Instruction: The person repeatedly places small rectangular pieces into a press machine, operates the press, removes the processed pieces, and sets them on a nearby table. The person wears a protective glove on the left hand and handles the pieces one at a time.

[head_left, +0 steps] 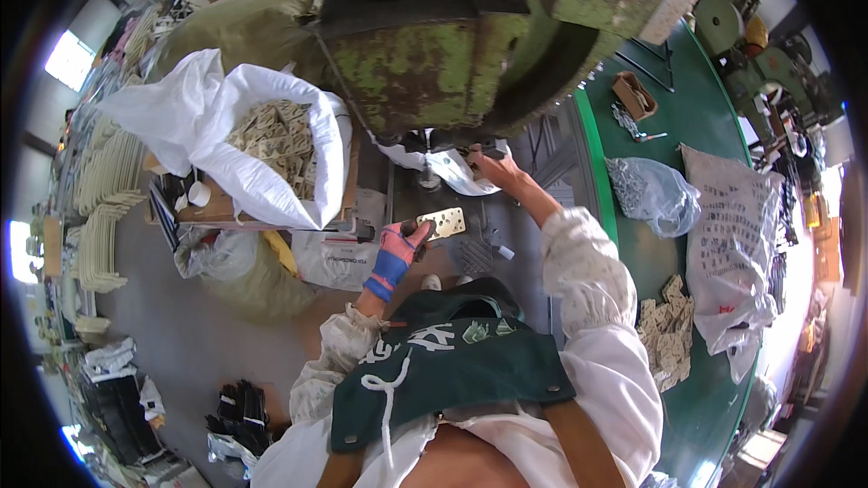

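My left hand (404, 246), in a pink and blue work glove, grips one end of a flat metal plate (442, 224) with several holes in it. The plate is held level in front of the machine. My bare right hand (497, 170) reaches in under the green press (425, 72), its fingers bent at a white plastic sheet or bag (457, 172) with small pieces by it. What those fingertips hold is hidden. Between the hands, a round metal post (429, 176) stands beneath the press head.
A white woven sack (262, 190) full of similar metal plates (282, 140) stands at the left. On the right, a green table (655, 258) carries a clear bag of small parts (651, 194), a printed sack (728, 244), loose plates (667, 334) and an open cardboard box (635, 95).
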